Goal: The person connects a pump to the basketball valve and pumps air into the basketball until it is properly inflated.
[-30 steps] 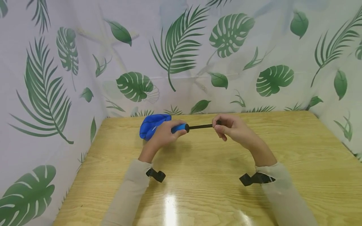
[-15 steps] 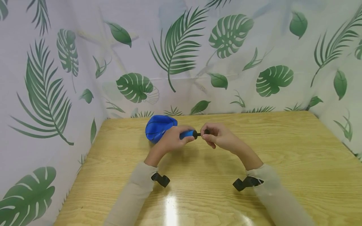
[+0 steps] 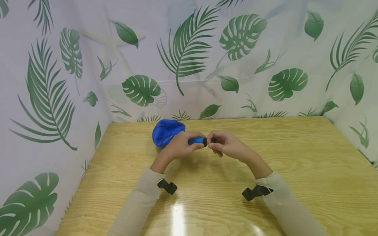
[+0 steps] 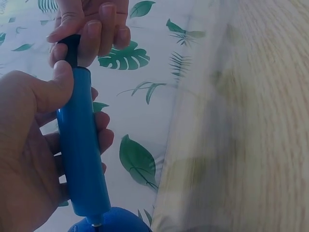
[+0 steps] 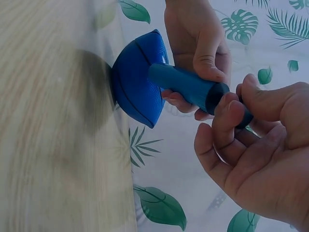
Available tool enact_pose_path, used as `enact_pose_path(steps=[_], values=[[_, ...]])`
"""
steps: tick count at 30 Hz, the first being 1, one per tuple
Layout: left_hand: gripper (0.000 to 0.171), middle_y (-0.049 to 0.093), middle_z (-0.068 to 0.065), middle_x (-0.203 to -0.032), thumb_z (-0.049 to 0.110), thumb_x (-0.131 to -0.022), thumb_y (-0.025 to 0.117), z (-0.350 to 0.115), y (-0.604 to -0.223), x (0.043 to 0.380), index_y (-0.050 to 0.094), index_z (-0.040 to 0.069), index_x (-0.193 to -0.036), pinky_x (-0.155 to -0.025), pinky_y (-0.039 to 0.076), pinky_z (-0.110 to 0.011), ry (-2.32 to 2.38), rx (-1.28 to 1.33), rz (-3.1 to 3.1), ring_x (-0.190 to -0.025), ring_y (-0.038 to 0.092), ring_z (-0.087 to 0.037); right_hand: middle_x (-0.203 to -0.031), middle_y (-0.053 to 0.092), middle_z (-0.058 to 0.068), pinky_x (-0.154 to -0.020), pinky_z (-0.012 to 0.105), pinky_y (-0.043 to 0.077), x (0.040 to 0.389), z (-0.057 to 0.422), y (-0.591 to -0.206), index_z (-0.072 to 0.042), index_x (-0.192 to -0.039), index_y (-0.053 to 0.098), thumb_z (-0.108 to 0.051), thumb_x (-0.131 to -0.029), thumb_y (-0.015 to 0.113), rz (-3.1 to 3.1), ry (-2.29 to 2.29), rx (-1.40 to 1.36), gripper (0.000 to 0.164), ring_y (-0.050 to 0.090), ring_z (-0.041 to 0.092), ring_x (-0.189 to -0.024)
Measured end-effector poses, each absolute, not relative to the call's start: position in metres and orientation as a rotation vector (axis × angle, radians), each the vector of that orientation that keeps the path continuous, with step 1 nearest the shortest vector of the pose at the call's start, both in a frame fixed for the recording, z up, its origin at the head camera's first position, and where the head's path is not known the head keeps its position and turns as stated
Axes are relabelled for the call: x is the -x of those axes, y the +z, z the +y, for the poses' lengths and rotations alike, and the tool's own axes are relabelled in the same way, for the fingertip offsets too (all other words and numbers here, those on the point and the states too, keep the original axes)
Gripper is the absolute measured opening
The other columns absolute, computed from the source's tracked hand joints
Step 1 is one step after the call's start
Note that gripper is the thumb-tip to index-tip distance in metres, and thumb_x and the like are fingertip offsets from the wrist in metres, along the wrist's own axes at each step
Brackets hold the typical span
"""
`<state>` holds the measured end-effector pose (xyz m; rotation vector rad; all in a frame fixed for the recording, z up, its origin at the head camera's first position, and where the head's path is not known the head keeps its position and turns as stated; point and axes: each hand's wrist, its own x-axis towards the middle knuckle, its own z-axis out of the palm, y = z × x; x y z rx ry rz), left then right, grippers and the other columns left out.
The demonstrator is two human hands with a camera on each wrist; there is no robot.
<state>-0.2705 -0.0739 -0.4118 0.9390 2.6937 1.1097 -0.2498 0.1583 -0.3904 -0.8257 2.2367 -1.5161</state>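
My left hand (image 3: 180, 144) grips the blue barrel of a hand pump (image 4: 83, 145), fingers wrapped round it. The thumb and fingers of my right hand (image 3: 227, 144) pinch the pump's black handle (image 4: 72, 48), which sits right at the barrel's end with the rod out of sight. A partly deflated blue ball (image 3: 165, 132) with black lines lies behind and left of my left hand. In the left wrist view the pump's nozzle end meets the ball. The right wrist view shows the ball (image 5: 137, 79) creased and dented, by the barrel's far end.
The wooden table (image 3: 206, 203) runs under both arms. A white cloth backdrop (image 3: 195, 101) printed with green leaves rises along the table's back edge and both sides. Black camera straps (image 3: 167, 186) are on both wrists.
The right hand has pushed the pump handle leftward, so the long black rod seen earlier is inside the barrel. The left hand and ball have shifted slightly right; the ball's visible shape has changed.
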Motion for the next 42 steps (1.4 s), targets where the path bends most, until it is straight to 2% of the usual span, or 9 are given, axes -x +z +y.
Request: enact_pose_path(steps=[12,21,28,34,42], values=[[0.038,0.07,-0.005,-0.131,0.034,-0.099,0.067,-0.08,-0.408,0.273,0.068,0.015,-0.132,-0.105,0.051,-0.043,1.204,-0.952,2.659,-0.123,0.065,-0.023,-0.081,0.056,0.01,-0.057,0.028,0.048,0.248,0.166,-0.377,-0.004,-0.105,0.062,-0.015,-0.105,0.058,2.217,-1.525,0.851,0.012,0.05,0.017,-0.06],[0.039,0.069,-0.006,-0.133,0.035,-0.098,0.069,-0.092,-0.405,0.276,0.07,0.015,-0.131,-0.108,0.05,-0.045,1.214,-0.86,2.762,-0.128,0.063,-0.025,-0.073,0.053,0.006,-0.055,0.03,0.046,0.249,0.185,-0.367,-0.001,-0.102,0.06,-0.009,-0.106,0.055,2.227,-1.626,0.914,0.01,0.048,0.021,-0.056],[0.043,0.068,-0.008,-0.136,0.036,-0.098,0.068,-0.088,-0.406,0.276,0.068,0.012,-0.133,-0.109,0.05,-0.046,1.165,-0.863,2.782,-0.129,0.062,-0.028,-0.07,0.051,0.007,-0.054,0.029,0.046,0.248,0.178,-0.37,0.001,-0.1,0.059,-0.007,-0.105,0.054,2.269,-1.603,0.902,0.01,0.048,0.02,-0.054],[0.041,0.069,-0.009,-0.133,0.033,-0.098,0.068,-0.078,-0.409,0.273,0.067,0.01,-0.133,-0.105,0.052,-0.045,1.128,-0.952,2.769,-0.123,0.065,-0.027,-0.072,0.05,0.009,-0.054,0.029,0.047,0.247,0.165,-0.377,0.0,-0.098,0.059,-0.004,-0.104,0.054,2.259,-1.554,0.867,0.008,0.048,0.019,-0.054],[0.038,0.07,-0.006,-0.13,0.031,-0.099,0.068,-0.073,-0.412,0.269,0.068,0.014,-0.132,-0.099,0.054,-0.042,1.11,-0.972,2.736,-0.114,0.067,-0.023,-0.075,0.05,0.011,-0.055,0.028,0.048,0.246,0.157,-0.386,0.005,-0.1,0.056,-0.006,-0.106,0.053,2.243,-1.518,0.851,0.013,0.048,0.018,-0.055]])
